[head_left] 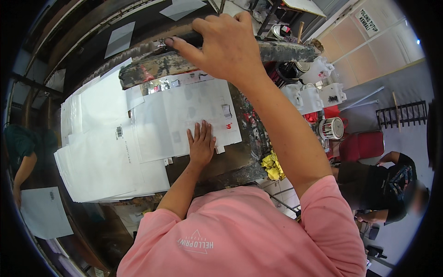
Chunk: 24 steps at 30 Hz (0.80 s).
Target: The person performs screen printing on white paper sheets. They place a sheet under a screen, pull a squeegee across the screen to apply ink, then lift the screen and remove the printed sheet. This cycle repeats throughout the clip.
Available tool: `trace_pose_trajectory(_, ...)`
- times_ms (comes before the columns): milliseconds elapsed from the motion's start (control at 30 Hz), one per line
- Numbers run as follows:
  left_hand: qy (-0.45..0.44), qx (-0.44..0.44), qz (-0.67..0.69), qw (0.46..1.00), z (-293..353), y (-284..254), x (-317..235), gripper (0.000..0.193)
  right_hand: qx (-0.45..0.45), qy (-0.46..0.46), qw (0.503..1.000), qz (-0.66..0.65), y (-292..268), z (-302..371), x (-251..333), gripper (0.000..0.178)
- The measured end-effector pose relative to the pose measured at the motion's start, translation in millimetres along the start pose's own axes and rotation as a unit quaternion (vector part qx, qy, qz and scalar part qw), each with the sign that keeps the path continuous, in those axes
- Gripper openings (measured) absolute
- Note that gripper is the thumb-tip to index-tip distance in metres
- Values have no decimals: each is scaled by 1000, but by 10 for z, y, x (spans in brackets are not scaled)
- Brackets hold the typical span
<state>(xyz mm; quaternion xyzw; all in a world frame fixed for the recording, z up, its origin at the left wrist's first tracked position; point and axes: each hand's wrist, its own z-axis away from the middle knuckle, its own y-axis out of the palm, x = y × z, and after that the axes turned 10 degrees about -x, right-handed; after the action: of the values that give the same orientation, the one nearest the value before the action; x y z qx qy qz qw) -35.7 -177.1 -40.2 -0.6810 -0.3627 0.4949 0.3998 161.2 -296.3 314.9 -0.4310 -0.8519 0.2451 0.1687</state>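
Observation:
My left hand (201, 144) lies flat, fingers stretched out, on a white printed sheet (161, 120) with a small red mark near its right edge. Above the far side of that sheet, my right hand (228, 44) is closed over a raised, ink-stained wooden screen-printing frame (157, 68); the frame shows mostly edge-on, and some fingertips are hidden behind it. Left of the printed sheet, overlapping stacks of white sheets (101, 168) cover the dark, ink-spattered table (217, 167).
At the left, a person in a dark green sleeve (23, 147) holds a white sheet (46, 212). Crumpled yellow material (273, 166) lies by the table's right edge. Paint cans (331, 128) and a red chair (362, 145) stand to the right, near another person in black (376, 184).

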Motion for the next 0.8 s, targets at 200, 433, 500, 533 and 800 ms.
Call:
trace_pose_trajectory(200,16,-45,-9,999,99,57,-1,62,12,-3,1000,1,-58,179,76,55)
trace_pose_trajectory(433,-2,-102,-45,994,-83,-369,-83,66,78,-1,997,23,-203,155,120,58)
trace_pose_trajectory(500,-65,-142,210,965,-195,-1001,-113,67,44,0,999,3,-160,271,137,62)
trace_pose_trajectory(533,-101,-152,334,925,-210,-1301,-106,68,33,3,999,-9,-134,379,168,64)
trace_pose_trajectory(800,-491,-92,795,345,441,-1830,-169,115,379,-3,925,-32,-81,1979,151,67)
